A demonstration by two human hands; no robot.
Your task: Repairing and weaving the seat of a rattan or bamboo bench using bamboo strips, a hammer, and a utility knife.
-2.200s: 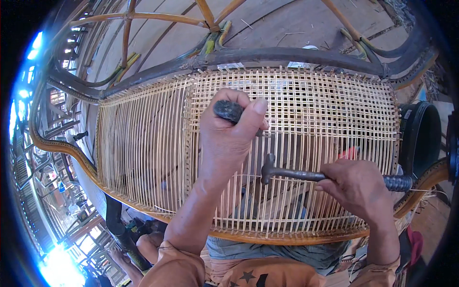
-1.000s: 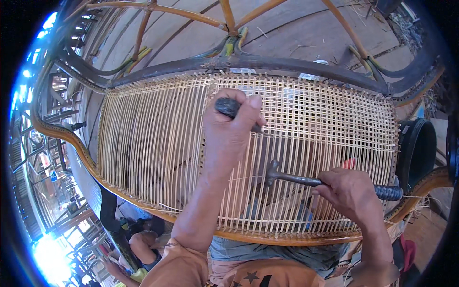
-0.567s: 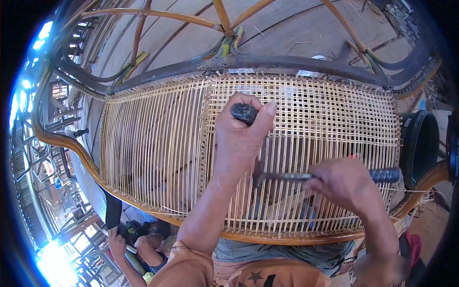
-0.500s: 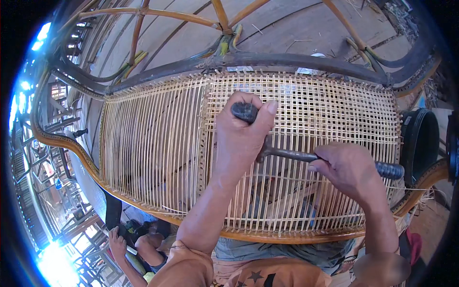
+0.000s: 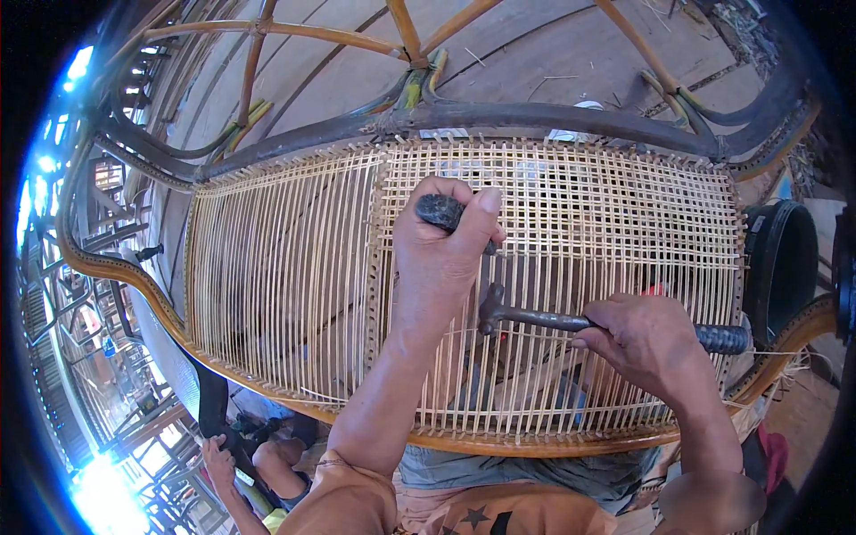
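- left hand (image 5: 446,259) is fisted, fingers wrapped tight around a dark tool handle (image 5: 440,210); the handle's rounded end sticks out above the thumb; the hand sits on the woven cane panel (image 5: 571,205), near its upper middle
- right hand (image 5: 644,343) has its fingers curled shut on a hammer (image 5: 535,316); the dark metal shaft runs roughly level, head (image 5: 489,308) pointing left, just below the left hand; the ribbed grip end pokes out right of the hand
- hammer head is over the cane strands; contact with the other tool is unclear
- cane panel fills a curved chair frame (image 5: 535,116); right part is woven in an open grid, left part (image 5: 276,267) has only upright strands
- dark bent rail along the top edge, lighter wooden rim (image 5: 535,443) along the near edge with small holes
- panel lies across the person's lap; orange shirt (image 5: 357,504) and grey shorts visible below
- black bucket (image 5: 785,259) stands to the right, beside the frame
- another person's hand (image 5: 218,455) shows at lower left, apart from the work
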